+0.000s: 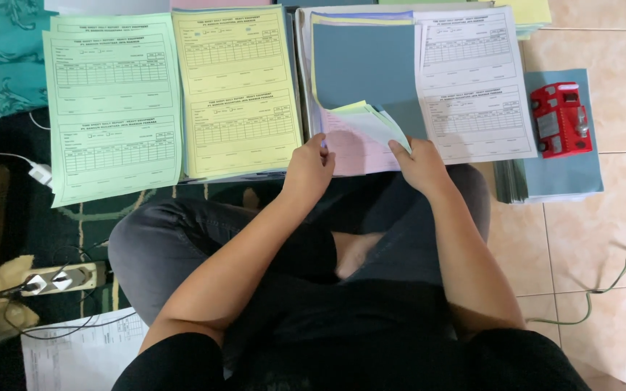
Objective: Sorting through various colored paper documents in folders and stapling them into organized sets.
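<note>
My left hand [309, 168] rests with fingers curled on the lower edge of the pink sheet [353, 148], apparently pressing rather than gripping it. My right hand [419, 164] pinches the bent-up corner of the pale green and white sheets [368, 120] lying on that pink sheet. Left of the pink sheet lie the yellow forms [237, 87], then green forms [114, 105]; far right sits a red stapler [561, 118].
</note>
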